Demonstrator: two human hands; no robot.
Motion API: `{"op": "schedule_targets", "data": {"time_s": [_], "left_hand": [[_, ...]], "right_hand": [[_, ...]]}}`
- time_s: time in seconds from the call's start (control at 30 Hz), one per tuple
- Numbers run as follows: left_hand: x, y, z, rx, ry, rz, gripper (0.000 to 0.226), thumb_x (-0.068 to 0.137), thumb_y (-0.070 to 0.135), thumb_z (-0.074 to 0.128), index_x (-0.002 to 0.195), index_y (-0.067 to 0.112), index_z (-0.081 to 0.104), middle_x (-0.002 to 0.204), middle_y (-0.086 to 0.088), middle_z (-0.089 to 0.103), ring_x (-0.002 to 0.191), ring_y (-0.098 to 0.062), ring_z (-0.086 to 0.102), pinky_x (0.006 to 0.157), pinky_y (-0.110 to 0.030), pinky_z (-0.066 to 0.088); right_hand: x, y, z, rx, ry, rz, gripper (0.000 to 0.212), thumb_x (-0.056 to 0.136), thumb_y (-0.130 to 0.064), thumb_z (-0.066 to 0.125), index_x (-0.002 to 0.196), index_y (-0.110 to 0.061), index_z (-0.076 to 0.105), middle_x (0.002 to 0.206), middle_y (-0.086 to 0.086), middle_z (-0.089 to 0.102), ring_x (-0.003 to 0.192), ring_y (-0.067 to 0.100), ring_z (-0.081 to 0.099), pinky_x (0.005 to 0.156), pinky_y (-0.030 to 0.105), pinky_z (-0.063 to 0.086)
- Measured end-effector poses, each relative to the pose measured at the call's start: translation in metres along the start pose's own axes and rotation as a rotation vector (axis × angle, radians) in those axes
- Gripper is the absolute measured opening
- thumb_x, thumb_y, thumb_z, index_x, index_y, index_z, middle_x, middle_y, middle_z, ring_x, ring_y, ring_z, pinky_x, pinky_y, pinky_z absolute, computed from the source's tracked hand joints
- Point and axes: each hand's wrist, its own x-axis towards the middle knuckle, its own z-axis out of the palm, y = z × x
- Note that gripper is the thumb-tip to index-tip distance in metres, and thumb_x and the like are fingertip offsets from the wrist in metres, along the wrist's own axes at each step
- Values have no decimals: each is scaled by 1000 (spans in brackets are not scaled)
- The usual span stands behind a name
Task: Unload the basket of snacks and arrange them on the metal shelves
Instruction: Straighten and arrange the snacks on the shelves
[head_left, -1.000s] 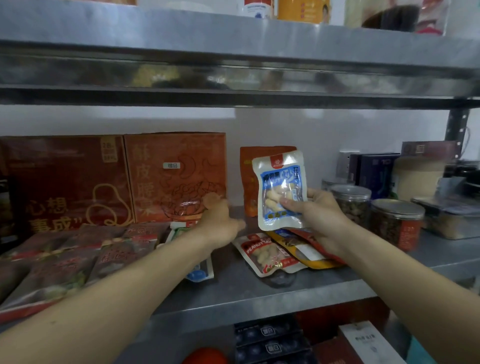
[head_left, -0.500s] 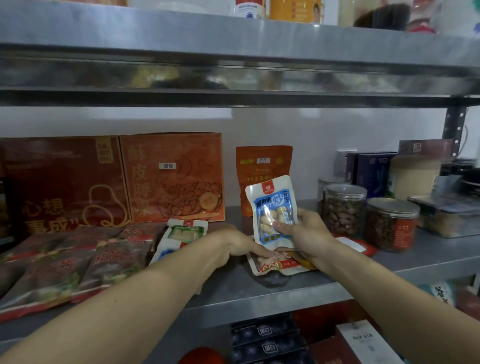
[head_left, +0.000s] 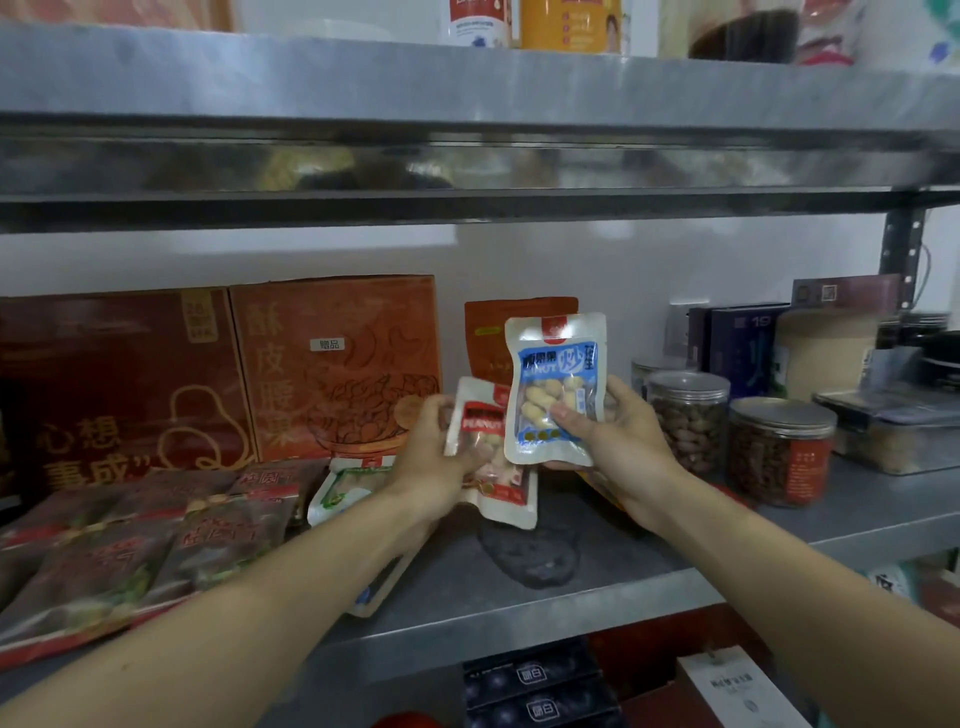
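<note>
- Right hand grasps the blue peanut packet upright above the metal shelf, thumb on its front
- Left hand grasps the red peanut packet just beside it, before the orange pouch
- Risk: the glossy packets may slip from these grips, or topple if stood unsupported
- The right wrist could knock the nearby jars

A white wall fills the middle of the frame. At the right edge stands a dark upright post pierced with holes. Below it, dark blue boxes stand beside a beige canister, a clear lidded container lower right of them. Top centre: a white bottle and an orange can, both cut off. Bottom centre: stacked black boxes with white logos, a white box to their right.
</note>
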Motion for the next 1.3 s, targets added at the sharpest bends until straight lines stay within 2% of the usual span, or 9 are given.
{"op": "schedule_targets", "data": {"time_s": [0.17,0.4,0.63,0.73,0.83,1.03,1.1,1.2,1.3], "left_hand": [[2,14,-28,-106,34,117,66,88,1,66,120,55,45,114,1,69,102,-18,69,81,-46,59],[6,13,-29,-177,36,66,65,90,0,64,131,45,41,114,1,68,101,-19,69,80,-45,59],[27,3,-19,-117,97,-33,61,91,1,63,139,30,38,105,6,66,96,-14,66,71,-28,54],[36,-6,-17,18,82,-94,69,90,1,63,144,28,29,112,1,61,101,-17,62,74,-30,55],[42,-14,-16,277,7,-134,82,90,5,64,153,26,17,130,2,48,113,-19,53,94,-34,51],[46,-16,-23,601,-145,-234,36,92,20,64,125,9,56,114,-8,64,102,-22,62,94,-37,53],[44,-11,-31,811,-179,-192,35,97,28,55,129,13,56,121,-7,62,105,-22,59,94,-33,51],[39,9,-52,1004,-259,-16,46,97,39,54,139,22,50,142,-4,50,128,-23,48,104,-31,41],[21,27,-78,1024,-574,79,58,89,57,54,142,35,45,145,9,42,137,-13,34,105,-23,32]], "right_hand": [[0,-8,-2,-61,5,-50,32,88,-5,70,111,-26,60,107,4,75,91,21,75,80,44,61],[-1,-9,4,-80,-18,49,43,85,-4,73,118,-24,57,108,9,73,85,28,75,77,51,60],[-3,-3,7,-63,-6,149,41,84,-5,74,117,-22,54,107,9,73,86,28,75,75,47,61],[-8,2,9,-99,-32,230,35,86,-4,72,107,-23,52,103,8,72,78,26,75,60,41,61],[-12,11,13,-121,-71,312,36,87,3,69,103,-24,52,104,11,70,79,30,75,61,44,60],[-15,19,21,-178,-112,403,41,86,5,69,112,-22,51,109,13,69,85,32,74,67,44,62],[-16,17,23,-182,-110,417,44,86,5,69,117,-20,49,109,13,69,82,31,74,63,43,62],[-19,13,21,-209,-122,415,46,87,3,69,120,-22,47,110,13,69,84,31,74,64,43,62],[-27,10,19,-241,-174,395,51,87,0,70,120,-29,44,109,11,71,81,29,75,58,38,60]]}}
